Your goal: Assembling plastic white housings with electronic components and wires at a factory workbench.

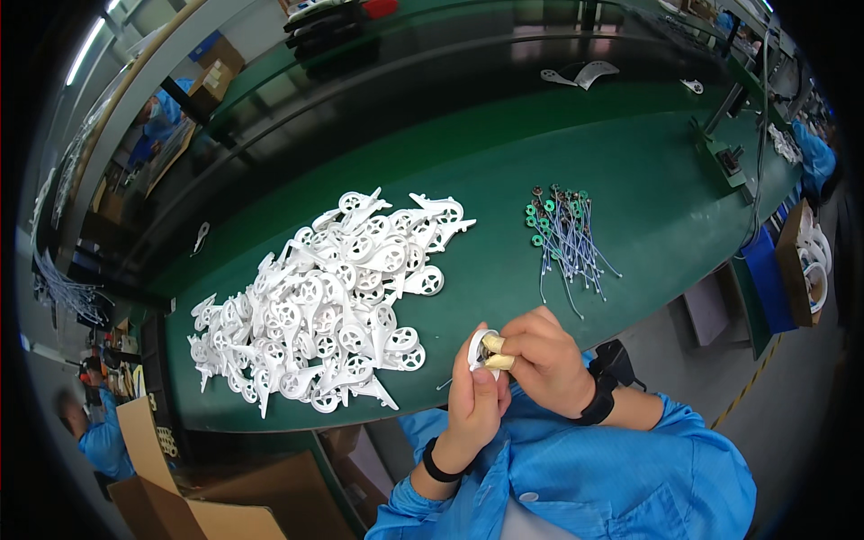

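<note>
Gray floor (688, 382) is showing below, a yellow line (751, 382) running along it at right. Green desk (490, 279) is spanning the middle, bending with the lens. Open carton (147, 441) is standing low left, flaps up; can't tell contents. Right-side carton (789, 261) is holding white rings (816, 270), blue bin (763, 270) standing just beside it.

On desk: pile of white wheeled parts (306, 306) is covering the left half. Wire bunch (576, 243) with green rings is lying right of the pile, well apart from it. Small fixture (723, 157) is standing near the right end.

Left hand (477, 405) is pinching a white part (477, 346) just off the desk's near edge. Right hand (547, 360) is curling in, covered fingertips touching that part; can't tell whether they're pinching anything.
</note>
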Available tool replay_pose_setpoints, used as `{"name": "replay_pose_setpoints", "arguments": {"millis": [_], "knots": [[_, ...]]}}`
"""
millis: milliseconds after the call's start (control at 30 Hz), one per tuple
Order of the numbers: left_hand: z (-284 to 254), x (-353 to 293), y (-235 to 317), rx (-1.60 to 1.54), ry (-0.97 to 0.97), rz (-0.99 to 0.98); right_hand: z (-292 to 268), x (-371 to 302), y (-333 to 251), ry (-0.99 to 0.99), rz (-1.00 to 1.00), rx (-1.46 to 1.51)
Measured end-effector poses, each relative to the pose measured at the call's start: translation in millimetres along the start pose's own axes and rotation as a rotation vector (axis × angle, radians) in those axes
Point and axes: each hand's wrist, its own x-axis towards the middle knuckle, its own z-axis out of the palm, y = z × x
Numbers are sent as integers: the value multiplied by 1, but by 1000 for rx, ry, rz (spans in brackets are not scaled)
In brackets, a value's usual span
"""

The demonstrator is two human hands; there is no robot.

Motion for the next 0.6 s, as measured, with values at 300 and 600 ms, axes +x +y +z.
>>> {"name": "replay_pose_setpoints", "arguments": {"millis": [300, 600], "knots": [[-1, -6, 8, 5, -38, -14, -11, 7, 2, -135, 151, 176], [1, -7, -5, -5, 14, 122, 5, 0, -6, 38, 126, 141]]}}
